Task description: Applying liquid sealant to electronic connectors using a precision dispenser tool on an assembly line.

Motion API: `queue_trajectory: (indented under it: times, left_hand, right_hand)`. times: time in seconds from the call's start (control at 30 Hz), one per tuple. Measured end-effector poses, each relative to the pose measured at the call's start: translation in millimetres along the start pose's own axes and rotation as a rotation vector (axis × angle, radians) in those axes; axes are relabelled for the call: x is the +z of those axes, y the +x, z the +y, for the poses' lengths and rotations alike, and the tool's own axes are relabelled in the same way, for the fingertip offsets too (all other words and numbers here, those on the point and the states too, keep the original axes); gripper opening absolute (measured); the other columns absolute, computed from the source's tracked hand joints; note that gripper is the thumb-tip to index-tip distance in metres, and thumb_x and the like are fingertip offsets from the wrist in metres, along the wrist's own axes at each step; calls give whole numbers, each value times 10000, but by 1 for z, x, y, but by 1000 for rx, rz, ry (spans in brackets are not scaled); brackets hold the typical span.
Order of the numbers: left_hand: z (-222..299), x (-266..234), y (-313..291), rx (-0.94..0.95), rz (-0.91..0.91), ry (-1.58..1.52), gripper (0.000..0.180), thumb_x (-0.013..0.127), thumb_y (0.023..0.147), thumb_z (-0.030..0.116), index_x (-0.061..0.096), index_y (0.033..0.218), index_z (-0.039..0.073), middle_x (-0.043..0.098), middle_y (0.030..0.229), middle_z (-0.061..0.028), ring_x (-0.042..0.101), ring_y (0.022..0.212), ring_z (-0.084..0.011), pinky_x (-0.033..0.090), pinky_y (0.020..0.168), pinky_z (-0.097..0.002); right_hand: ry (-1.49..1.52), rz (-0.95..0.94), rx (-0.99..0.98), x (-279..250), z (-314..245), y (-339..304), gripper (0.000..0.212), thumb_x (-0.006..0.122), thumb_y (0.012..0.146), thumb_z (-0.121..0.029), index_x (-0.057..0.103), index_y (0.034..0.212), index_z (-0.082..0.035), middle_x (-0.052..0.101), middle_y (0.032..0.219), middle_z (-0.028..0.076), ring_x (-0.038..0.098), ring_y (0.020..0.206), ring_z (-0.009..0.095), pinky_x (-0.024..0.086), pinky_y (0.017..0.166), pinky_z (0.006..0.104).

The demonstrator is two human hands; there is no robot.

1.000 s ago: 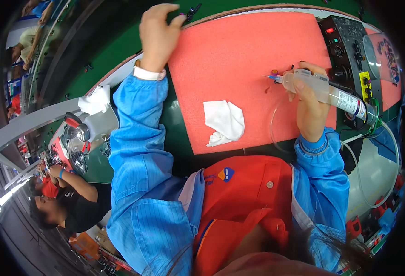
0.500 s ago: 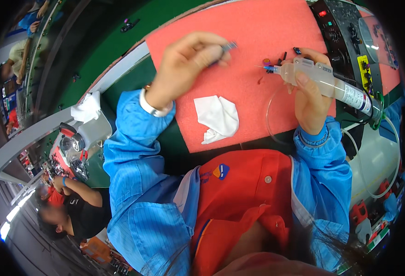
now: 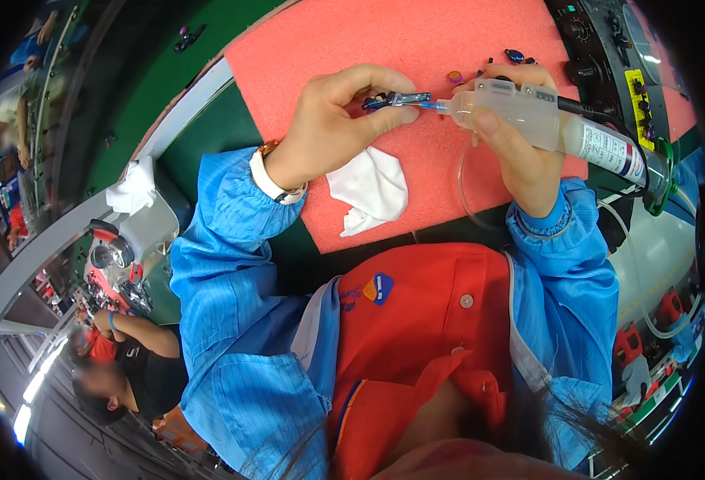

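Between the thumb and fingers of my left hand [image 3: 344, 120] is a small dark part [image 3: 396, 100] with a shiny grey end; its kind is too small to make out. My right hand [image 3: 516, 136] is wrapped round a translucent dispensing syringe [image 3: 520, 112], which has a blue needle tip [image 3: 432, 105] and a green-rimmed cap at its back end. The needle points left and meets or nearly meets the dark part; whether they touch I cannot tell. A crumpled white cloth [image 3: 372, 192] lies on the pink foam mat [image 3: 304, 64] below my hands.
Several small dark parts [image 3: 515, 56] and a round purple-orange piece [image 3: 455, 78] lie beyond my right hand. A black control box [image 3: 580, 48] with knobs stands at the right. Clear tubing [image 3: 636, 280] trails from the syringe. Left, a container [image 3: 152, 224] holds white tissue [image 3: 132, 188]; another person [image 3: 140, 360] sits beyond.
My left hand has turned and moved slightly, showing the dark part's side. My right hand has brought the syringe left, so its needle is now at the part.
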State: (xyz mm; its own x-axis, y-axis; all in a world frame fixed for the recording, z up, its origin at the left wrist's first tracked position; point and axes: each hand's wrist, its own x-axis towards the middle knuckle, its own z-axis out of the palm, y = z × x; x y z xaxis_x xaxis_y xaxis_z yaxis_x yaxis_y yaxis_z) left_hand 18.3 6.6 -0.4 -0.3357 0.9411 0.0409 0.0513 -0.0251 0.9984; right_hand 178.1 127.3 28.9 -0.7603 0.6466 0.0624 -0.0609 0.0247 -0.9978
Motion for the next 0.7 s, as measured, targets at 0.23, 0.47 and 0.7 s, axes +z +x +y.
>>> queue_trajectory:
  times: [0.23,0.47,0.7]
  left_hand:
    - [-1,0,-1,21,-8,55,192,664,712,13,602,893,5,610,783,-24,558,711,-73,452,626,-199]
    - [4,-2,0,-11,-52,110,225,657,710,-21,594,926,-11,615,842,-52,570,771,-98,465,683,-214]
    - [4,-2,-1,-28,-62,116,249,660,707,-34,591,946,-20,617,863,-56,568,788,-99,463,695,-214]
  right_hand:
    - [-15,14,14,5,1,0,347,678,722,-54,474,987,37,601,845,89,599,797,139,474,699,232]
    - [-30,9,14,4,0,2,311,673,726,-54,502,970,36,589,878,91,601,799,144,479,701,237]
    - [-38,24,43,5,0,1,348,682,720,-61,485,991,30,582,875,93,599,808,152,482,703,242]
